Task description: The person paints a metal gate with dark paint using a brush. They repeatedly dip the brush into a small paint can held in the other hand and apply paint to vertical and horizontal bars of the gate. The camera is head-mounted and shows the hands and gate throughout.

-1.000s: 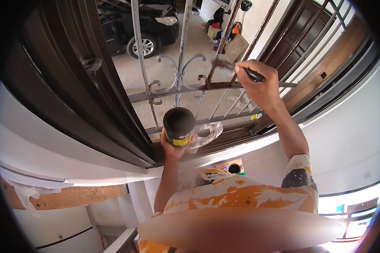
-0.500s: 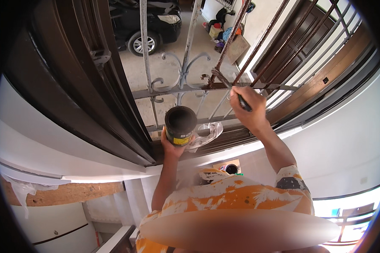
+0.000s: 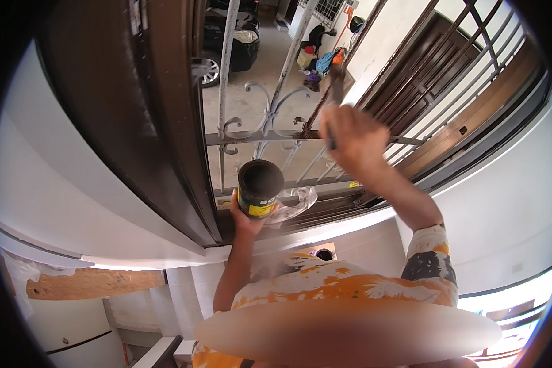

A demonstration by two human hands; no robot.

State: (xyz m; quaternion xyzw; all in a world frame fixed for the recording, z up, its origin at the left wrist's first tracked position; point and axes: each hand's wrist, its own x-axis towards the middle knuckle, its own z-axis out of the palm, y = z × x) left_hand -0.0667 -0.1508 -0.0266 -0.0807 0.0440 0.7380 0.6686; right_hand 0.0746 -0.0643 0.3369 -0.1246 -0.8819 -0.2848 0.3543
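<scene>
My left hand (image 3: 245, 224) is wrapped around a dark paint can (image 3: 261, 184) with a yellow label. The can's open top faces up; its inside looks dark, and no paint level can be made out. Beyond it stands a metal window grille with pale grey scrollwork (image 3: 267, 115). In my right hand (image 3: 357, 140) is a paintbrush (image 3: 335, 89) with a dark handle, its bristles pointing up at a brown-coated slanted bar (image 3: 367, 30). The brush head is blurred, so contact with the bar is hard to confirm. Bars further right are also dark brown.
A dark brown window frame (image 3: 159, 135) stands at left. Clear plastic (image 3: 297, 205) lies on the sill beside the can. Below the sill is another dark pot (image 3: 324, 254). Outside the grille are a black car (image 3: 230, 40), a pile of belongings (image 3: 319, 61) and a brown door (image 3: 432, 73).
My right hand has raised the brush from near the crossbar to higher up the slanted bar. My left hand still holds the can, and the whole view has shifted slightly.
</scene>
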